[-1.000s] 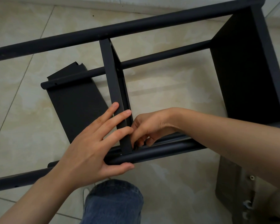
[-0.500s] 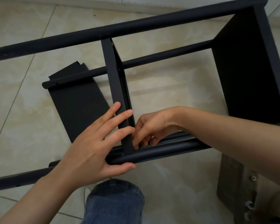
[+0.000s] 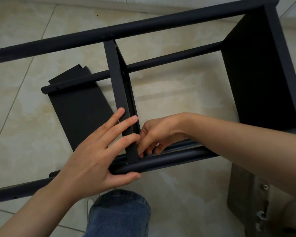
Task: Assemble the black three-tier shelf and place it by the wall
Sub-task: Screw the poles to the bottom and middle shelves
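Observation:
The black shelf frame lies on its side on the tiled floor, with a far pole and a near pole. A middle shelf panel spans them and an end panel closes the right side. My left hand presses straight fingers on the middle panel's near end, its thumb under the near pole. My right hand reaches inside the frame, fingers curled and pinching at the panel's corner by the pole. What lies between the fingertips is hidden.
A loose black panel lies flat on the floor under the frame's left part. A grey sheet with small fittings lies at the lower right. My knee in blue jeans is at the bottom. The wall's base runs along the top.
Both hands stay at the same joint. The right fingers have shifted slightly at the panel's corner; the frame has not moved.

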Tool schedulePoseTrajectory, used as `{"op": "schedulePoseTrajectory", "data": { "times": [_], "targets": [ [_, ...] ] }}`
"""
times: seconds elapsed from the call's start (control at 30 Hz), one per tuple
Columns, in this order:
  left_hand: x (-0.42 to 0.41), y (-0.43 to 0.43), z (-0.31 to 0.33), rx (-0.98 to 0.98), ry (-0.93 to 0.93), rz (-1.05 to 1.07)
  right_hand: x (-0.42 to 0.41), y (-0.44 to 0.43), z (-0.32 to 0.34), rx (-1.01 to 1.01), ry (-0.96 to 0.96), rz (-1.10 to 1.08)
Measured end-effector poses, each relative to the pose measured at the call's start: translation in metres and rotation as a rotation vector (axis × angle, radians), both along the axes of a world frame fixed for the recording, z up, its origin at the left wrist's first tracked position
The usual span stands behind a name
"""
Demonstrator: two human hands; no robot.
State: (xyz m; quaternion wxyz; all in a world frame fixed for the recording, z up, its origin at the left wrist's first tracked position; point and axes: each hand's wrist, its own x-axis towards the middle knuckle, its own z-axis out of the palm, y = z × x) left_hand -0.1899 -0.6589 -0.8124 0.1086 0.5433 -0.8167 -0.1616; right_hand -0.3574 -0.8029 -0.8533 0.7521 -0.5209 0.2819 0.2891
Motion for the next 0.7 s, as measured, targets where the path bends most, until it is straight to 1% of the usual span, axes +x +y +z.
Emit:
{"op": "schedulePoseTrajectory", "data": {
  "times": [0.2,0.4,0.6,0.7],
  "targets": [
    [-0.0003,-0.0002,0.0001,0.003,0.01,0.004,-0.0022,0.0013,-0.0003,0.055,-0.048,-0.046],
    [-0.0001,0.0005,0.0005,0.0,0.01,0.005,0.0011,0.0041,-0.0008,0.039,-0.029,-0.004],
    [0.0001,0.0008,0.0005,0.003,0.004,0.005,-0.002,0.0002,-0.0001,0.12,-0.045,-0.011],
    [0.0002,0.0007,0.0004,0.0,0.009,0.003,-0.0024,0.0007,-0.0004,0.113,-0.062,-0.017]
  ]
}}
